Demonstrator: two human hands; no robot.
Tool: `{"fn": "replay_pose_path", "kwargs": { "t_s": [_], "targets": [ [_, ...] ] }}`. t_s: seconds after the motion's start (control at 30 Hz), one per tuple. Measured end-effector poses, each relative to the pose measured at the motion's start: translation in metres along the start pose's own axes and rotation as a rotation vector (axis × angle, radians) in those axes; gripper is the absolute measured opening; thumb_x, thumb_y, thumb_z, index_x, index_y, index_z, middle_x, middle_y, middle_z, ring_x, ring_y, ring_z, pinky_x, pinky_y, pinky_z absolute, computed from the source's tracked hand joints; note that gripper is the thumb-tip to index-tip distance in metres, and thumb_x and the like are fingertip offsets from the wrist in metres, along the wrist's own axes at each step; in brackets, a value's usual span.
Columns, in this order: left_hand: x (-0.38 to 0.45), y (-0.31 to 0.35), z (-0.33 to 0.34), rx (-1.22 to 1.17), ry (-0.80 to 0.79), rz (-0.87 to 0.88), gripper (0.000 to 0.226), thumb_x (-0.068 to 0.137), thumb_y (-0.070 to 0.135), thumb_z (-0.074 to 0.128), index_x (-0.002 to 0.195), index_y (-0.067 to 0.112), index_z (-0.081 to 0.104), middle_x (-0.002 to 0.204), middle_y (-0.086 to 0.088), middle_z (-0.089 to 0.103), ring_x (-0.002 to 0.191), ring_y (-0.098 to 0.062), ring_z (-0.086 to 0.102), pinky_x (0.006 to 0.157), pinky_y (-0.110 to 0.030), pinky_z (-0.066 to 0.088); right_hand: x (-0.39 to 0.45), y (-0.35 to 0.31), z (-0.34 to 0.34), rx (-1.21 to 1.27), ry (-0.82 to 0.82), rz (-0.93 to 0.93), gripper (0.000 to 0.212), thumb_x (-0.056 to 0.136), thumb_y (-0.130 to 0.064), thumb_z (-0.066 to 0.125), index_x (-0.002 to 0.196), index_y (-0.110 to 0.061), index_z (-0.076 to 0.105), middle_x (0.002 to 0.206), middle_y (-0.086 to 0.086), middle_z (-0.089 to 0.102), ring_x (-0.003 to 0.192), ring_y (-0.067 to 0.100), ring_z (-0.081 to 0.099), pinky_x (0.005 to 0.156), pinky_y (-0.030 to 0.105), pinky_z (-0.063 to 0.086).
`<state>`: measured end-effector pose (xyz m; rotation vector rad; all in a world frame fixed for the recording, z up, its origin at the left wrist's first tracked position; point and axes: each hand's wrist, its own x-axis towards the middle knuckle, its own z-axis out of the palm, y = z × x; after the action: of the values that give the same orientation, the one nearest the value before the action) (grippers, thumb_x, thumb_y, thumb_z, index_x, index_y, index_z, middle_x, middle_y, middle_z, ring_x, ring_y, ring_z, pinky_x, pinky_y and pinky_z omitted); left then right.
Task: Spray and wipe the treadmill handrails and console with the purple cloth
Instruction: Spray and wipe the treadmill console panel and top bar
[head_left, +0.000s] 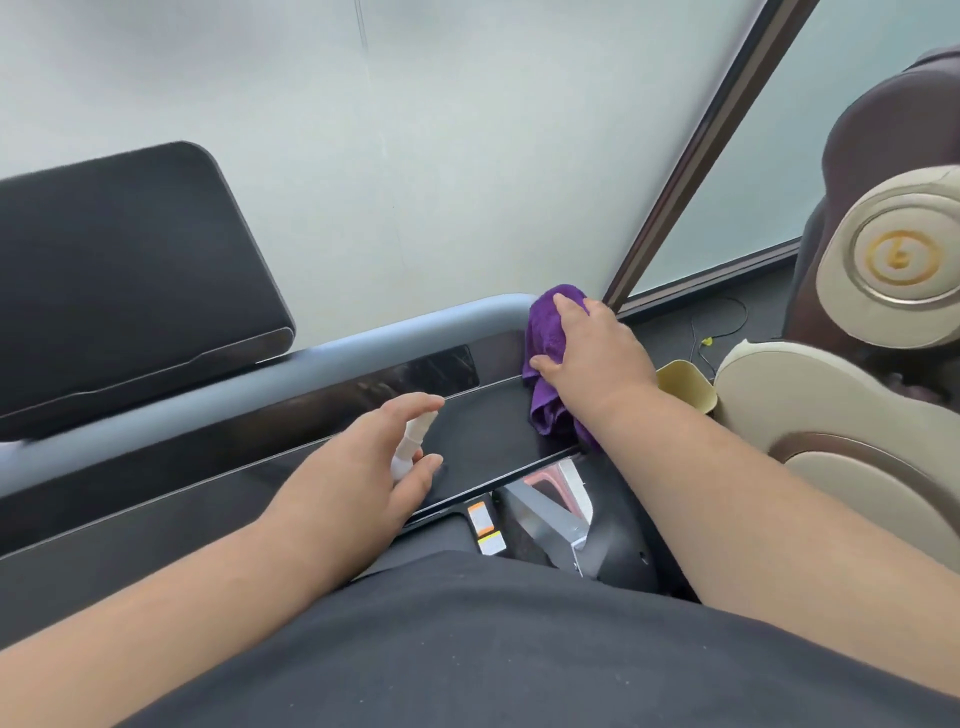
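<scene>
your right hand (597, 353) presses the purple cloth (550, 358) flat on the right end of the treadmill console (483, 441), at about 1 o'clock from your body, where the grey handrail (322, 353) curves; the fingers are spread, the thumb touches the cloth edge. your left hand (363, 467), near 12 o'clock, holds a small white spray bottle (410, 441), fingers curled around it above the dark console. the black screen (124, 280) stands at 10 o'clock. a beige massage chair (857, 415) is at 3 o'clock.

Left hand (358, 462) fingers curled in a grip; right hand (592, 348) pressing flat.
</scene>
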<state>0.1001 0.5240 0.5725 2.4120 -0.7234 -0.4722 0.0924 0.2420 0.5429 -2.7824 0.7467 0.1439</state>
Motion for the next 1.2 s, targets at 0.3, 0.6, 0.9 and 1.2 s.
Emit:
{"fn": "replay_pose_path", "kwargs": {
  "t_s": [0.3, 0.6, 0.9, 1.2],
  "targets": [
    [0.000, -0.009, 0.003, -0.025, 0.027, -0.018, 0.051, 0.088, 0.051, 0.056, 0.127, 0.066, 0.027, 0.101, 0.026, 0.056, 0.083, 0.006, 0.056, 0.074, -0.022, 0.042, -0.025, 0.012, 0.011, -0.097, 0.048, 0.014, 0.079, 0.090, -0.057, 0.059, 0.154, -0.027, 0.023, 0.151, 0.010, 0.034, 0.120, 0.036, 0.052, 0.095, 0.043, 0.047],
    [-0.006, -0.001, 0.009, -0.020, 0.016, 0.046, 0.051, 0.091, 0.045, 0.058, 0.127, 0.065, 0.028, 0.097, 0.039, 0.049, 0.091, 0.015, 0.051, 0.074, -0.010, 0.036, 0.031, -0.013, 0.000, -0.070, -0.025, -0.089, 0.075, 0.093, -0.053, 0.057, 0.155, -0.027, 0.022, 0.154, 0.010, 0.033, 0.130, 0.037, 0.044, 0.108, 0.045, 0.039],
    [-0.018, -0.020, -0.001, -0.028, 0.074, -0.009, 0.051, 0.090, 0.046, 0.056, 0.129, 0.061, 0.027, 0.095, 0.029, 0.056, 0.091, 0.009, 0.053, 0.071, -0.012, 0.037, -0.008, 0.025, 0.018, 0.077, 0.155, -0.143, 0.062, 0.098, -0.044, 0.050, 0.153, -0.022, 0.030, 0.156, 0.008, 0.035, 0.140, 0.028, 0.037, 0.113, 0.042, 0.032],
    [-0.027, -0.028, -0.005, 0.018, 0.102, -0.048, 0.054, 0.090, 0.045, 0.057, 0.130, 0.060, 0.025, 0.094, 0.037, 0.049, 0.092, 0.016, 0.050, 0.071, -0.004, 0.035, 0.031, -0.065, 0.016, 0.160, 0.004, -0.541, 0.061, 0.100, -0.037, 0.053, 0.154, -0.019, 0.031, 0.158, 0.006, 0.035, 0.146, 0.021, 0.030, 0.120, 0.033, 0.019]
  ]
}}
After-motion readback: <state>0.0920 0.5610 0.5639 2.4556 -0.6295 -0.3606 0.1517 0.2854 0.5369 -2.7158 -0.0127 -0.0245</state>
